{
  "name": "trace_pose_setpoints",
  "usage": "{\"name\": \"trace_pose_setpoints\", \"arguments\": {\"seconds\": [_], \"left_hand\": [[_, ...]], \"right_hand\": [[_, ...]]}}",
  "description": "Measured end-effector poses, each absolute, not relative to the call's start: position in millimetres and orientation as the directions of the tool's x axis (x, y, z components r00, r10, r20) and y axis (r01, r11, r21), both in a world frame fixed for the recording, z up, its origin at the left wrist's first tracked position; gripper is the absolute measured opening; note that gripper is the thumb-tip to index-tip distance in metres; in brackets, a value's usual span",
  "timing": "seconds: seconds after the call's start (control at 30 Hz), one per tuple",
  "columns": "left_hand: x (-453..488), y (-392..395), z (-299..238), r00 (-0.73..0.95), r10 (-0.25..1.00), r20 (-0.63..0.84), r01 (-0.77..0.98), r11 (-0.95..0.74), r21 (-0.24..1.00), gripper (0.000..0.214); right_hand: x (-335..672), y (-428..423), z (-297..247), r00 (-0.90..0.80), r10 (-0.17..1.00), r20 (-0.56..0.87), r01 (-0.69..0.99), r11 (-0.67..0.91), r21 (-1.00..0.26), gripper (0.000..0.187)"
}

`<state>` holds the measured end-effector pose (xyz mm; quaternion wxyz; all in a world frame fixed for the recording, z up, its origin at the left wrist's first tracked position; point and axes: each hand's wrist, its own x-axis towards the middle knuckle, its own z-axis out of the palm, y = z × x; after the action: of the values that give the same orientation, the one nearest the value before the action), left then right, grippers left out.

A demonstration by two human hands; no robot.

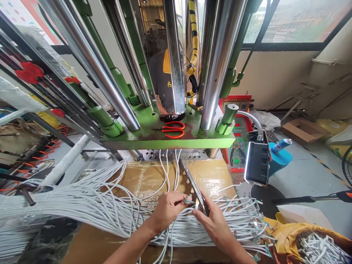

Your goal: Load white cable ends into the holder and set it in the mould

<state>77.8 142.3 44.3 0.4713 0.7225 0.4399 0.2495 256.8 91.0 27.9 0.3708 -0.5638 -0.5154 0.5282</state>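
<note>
My left hand pinches the end of a white cable with a small teal-tipped connector. My right hand holds the near end of a long metal bar fixture that runs back toward the green press. Both hands rest over a thick bundle of white cables lying across a cardboard-covered work surface. A few cables lead up into the perforated metal plate under the press.
Orange-handled scissors lie on the press base between chrome columns. A lit lamp on a flexible neck stands at right beside a red control panel. A yellow bag of white cable parts sits bottom right.
</note>
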Motion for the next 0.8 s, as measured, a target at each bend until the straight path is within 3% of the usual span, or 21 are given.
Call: {"name": "trace_pose_setpoints", "arguments": {"seconds": [0.1,0.23,0.8], "left_hand": [[79,145,38,0.548,0.835,0.053,0.437,-0.34,0.832,0.022],[80,147,33,0.578,0.806,0.124,0.427,-0.429,0.796,0.025],[81,150,31,0.562,0.818,0.124,0.417,-0.409,0.812,0.027]], "right_hand": [[256,92,28,-0.099,0.971,-0.216,0.164,-0.198,-0.966,0.05],[257,92,27,-0.095,0.972,-0.213,0.161,-0.196,-0.967,0.039],[258,92,32,-0.106,0.982,-0.155,0.173,-0.135,-0.976,0.048]]}}
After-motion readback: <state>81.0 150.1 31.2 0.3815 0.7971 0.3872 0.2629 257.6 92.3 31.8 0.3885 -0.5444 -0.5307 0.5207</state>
